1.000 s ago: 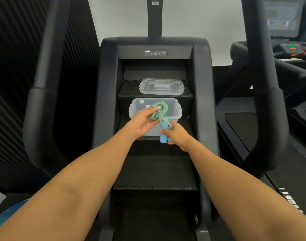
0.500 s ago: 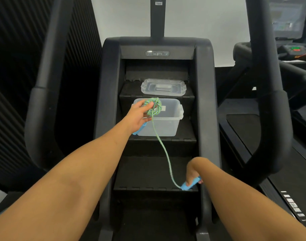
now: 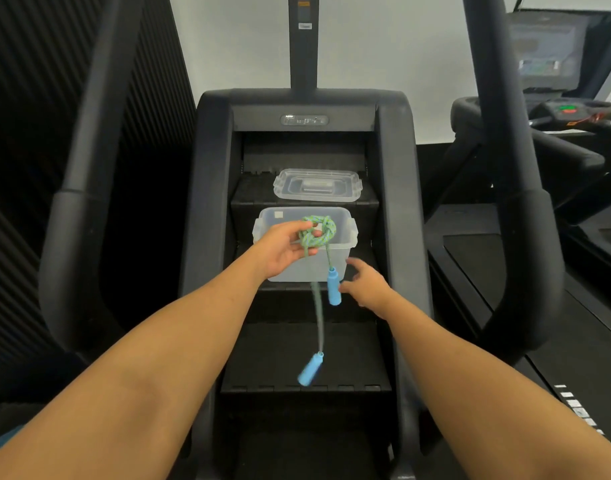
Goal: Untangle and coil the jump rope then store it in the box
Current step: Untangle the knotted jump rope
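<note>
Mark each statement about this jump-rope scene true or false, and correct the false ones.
1. The left hand grips the knotted green rope. True.
2. Two blue handles hang below the knot: an upper handle and a lower handle. True.
3. The lid is fitted on the box. False: the lid lies on the step behind the open box.
4. The right hand grips the upper handle. False: its fingers are spread beside that handle, holding nothing.
5. The rope lies coiled inside the box. False: it is held up in front of the box, knotted.
</note>
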Demonstrator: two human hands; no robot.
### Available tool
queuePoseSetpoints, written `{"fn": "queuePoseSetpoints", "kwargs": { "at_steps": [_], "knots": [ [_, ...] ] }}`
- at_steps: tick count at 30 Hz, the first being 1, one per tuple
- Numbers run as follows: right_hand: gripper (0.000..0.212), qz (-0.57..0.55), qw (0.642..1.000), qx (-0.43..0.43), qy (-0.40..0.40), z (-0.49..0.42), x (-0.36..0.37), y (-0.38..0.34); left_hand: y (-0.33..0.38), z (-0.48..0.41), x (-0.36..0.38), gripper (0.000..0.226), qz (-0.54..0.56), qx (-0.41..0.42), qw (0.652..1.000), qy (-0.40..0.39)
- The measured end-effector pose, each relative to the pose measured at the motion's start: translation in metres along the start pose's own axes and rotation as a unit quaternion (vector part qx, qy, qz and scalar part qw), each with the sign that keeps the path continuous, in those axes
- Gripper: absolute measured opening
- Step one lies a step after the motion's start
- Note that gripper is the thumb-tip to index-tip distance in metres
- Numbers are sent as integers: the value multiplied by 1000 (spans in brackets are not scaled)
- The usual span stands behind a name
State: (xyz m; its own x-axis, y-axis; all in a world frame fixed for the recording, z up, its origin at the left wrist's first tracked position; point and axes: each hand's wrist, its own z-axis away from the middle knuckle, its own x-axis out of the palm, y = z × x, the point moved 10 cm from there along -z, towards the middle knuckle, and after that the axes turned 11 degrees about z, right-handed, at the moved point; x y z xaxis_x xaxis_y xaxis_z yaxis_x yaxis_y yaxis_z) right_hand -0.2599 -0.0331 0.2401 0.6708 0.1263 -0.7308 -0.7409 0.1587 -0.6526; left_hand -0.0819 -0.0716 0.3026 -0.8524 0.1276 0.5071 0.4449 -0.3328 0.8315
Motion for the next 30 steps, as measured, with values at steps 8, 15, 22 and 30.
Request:
{"fn": "queuePoseSetpoints", "kwargs": {
  "at_steps": [8, 15, 22, 30],
  "knots": [
    [34, -107, 986, 1, -125, 14, 29, -28, -9, 14, 23, 25, 63, -59, 994, -71],
    [50, -178, 961, -29, -208, 25, 46, -42, 3, 18, 22, 25, 90, -61, 991, -80],
    [29, 33, 996, 21, -81, 11, 25, -12, -2, 24, 10, 33, 7, -95, 992, -87],
    [31, -581, 809, 82, -40, 16, 10, 7, -15, 27, -5, 41, -121, -116, 978, -125]
  ]
}}
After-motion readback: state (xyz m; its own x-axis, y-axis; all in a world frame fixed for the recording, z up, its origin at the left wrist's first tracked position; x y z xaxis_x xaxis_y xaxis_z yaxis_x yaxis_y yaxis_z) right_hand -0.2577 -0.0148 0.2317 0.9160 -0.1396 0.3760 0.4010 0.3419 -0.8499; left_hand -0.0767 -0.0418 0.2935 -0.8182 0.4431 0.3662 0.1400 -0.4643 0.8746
